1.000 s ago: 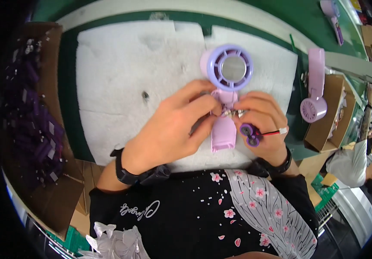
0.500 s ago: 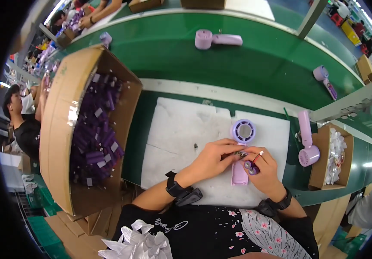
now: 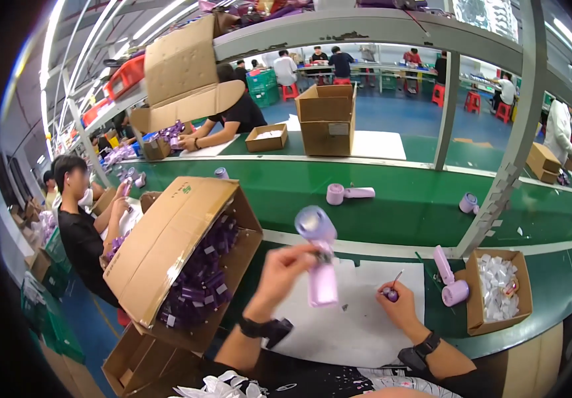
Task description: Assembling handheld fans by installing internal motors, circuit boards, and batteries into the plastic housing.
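My left hand [image 3: 278,273] is closed on a lilac handheld fan [image 3: 324,286], pinching it where the round head meets the handle. The fan is raised above the white foam sheet [image 3: 312,331], head up, its open handle shell facing me. Something small and dark, perhaps a circuit board, shows by my fingertips at its neck. Lower on the right, my right hand [image 3: 400,308] is closed around purple cylindrical battery cells [image 3: 389,292], seen end-on over the sheet. A thin pale strand sticks up beside them.
A tilted cardboard box [image 3: 173,245] full of purple cells stands on the left. At right, another lilac fan [image 3: 454,292] lies beside a box of white parts [image 3: 500,292]. More fans lie on the green belt [image 3: 266,182]. A metal post [image 3: 498,166] rises right; co-workers sit at left.
My left hand has lifted the fan off the sheet, up and to the left. My hands have parted; the right still holds the cells. The view has tilted up, showing more of the room.
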`<state>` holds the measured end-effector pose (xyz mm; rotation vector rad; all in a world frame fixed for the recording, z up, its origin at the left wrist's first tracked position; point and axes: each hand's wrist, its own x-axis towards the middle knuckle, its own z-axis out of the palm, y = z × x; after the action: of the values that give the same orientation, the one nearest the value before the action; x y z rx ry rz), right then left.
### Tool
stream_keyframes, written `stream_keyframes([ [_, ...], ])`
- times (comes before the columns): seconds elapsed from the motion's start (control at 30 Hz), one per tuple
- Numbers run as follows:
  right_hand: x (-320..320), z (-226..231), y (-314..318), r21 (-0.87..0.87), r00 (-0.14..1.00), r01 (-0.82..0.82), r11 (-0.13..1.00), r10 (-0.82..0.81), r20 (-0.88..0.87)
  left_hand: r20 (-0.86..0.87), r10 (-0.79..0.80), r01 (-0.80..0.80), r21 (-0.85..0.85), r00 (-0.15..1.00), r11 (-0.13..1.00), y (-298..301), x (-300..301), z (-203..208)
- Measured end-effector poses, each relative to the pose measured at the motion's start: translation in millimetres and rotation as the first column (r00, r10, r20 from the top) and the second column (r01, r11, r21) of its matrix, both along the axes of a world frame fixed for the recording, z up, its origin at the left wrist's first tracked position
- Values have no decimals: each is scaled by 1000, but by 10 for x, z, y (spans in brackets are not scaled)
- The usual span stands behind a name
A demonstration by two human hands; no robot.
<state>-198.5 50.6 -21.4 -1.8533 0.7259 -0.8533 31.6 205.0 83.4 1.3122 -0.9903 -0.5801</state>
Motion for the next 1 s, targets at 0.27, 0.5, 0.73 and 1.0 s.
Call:
stream_keyframes([
  [0.27,47,-30,-64,83,1000,-8,997,7,13,564,646,-383,-524,514,761,446,748,2281],
  [0.5,49,-130,-100,63,999,-18,998,16,31,347,370,-65,-648,862,759,399,2372,3996],
  [0.73,48,-153,-86,33,1000,18,999,-18,17,665,223,-77,-243,713,967,-169,3206,4781],
  [1.0,45,-144,19,2,999,26,1000,-25,-41,839,432,-784,-500,-332,369,-814,3130,5510],
])
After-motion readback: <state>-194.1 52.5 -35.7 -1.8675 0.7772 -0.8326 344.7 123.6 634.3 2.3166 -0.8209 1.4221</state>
